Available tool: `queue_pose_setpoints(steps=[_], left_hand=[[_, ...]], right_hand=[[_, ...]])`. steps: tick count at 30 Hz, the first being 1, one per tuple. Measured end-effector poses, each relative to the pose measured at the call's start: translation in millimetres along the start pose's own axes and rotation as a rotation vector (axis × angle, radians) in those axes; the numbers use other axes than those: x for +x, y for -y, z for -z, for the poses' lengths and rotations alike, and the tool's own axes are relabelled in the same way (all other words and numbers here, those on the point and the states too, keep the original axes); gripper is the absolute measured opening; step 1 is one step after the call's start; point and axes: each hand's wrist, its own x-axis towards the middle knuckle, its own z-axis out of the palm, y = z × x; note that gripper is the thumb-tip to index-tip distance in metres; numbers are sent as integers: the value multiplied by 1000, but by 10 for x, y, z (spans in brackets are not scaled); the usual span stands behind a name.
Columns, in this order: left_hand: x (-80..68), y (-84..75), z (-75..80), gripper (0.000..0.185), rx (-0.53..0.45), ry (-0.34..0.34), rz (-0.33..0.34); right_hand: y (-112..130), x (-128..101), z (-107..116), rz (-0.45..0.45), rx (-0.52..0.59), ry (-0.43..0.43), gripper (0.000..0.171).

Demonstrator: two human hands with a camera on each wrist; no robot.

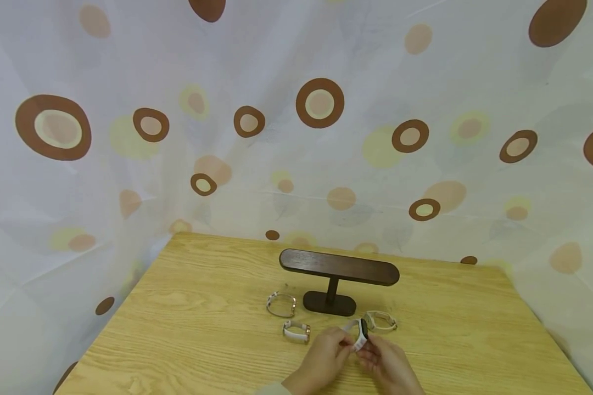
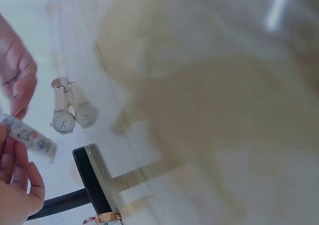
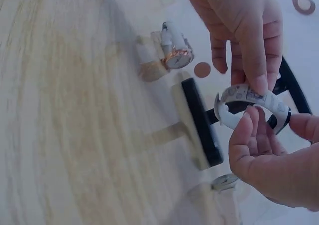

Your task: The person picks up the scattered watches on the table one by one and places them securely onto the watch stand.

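A smartwatch (image 1: 362, 333) with a dark face and a pale strap is held between both hands over the table, in front of a dark wooden display stand (image 1: 338, 267). My left hand (image 1: 328, 351) pinches one side of the strap. My right hand (image 1: 386, 362) holds the watch from the other side, fingertips close to the dark face. Seen from the right wrist, the patterned strap (image 3: 239, 92) curves into a loop, with fingers above and below it. Behind the right hand lies a pale-strapped watch (image 1: 382, 320).
Left of the stand's base, a thin-banded watch (image 1: 281, 305) lies on the wooden table (image 1: 197, 307). A white-strapped watch (image 1: 296, 332) with rose-gold parts lies nearer the left hand. A dotted curtain (image 1: 277, 159) hangs along the back and sides.
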Motion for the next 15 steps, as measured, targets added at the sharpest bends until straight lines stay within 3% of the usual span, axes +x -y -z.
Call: queue_pose_setpoints(steps=[7, 15], left_hand=[[-25, -26, 36, 7, -96, -117, -67], [-30, -34, 83, 9, -89, -138, -132]], right_hand=[[109, -93, -209, 137, -108, -181, 11], [100, -145, -269, 210, -212, -231, 43]])
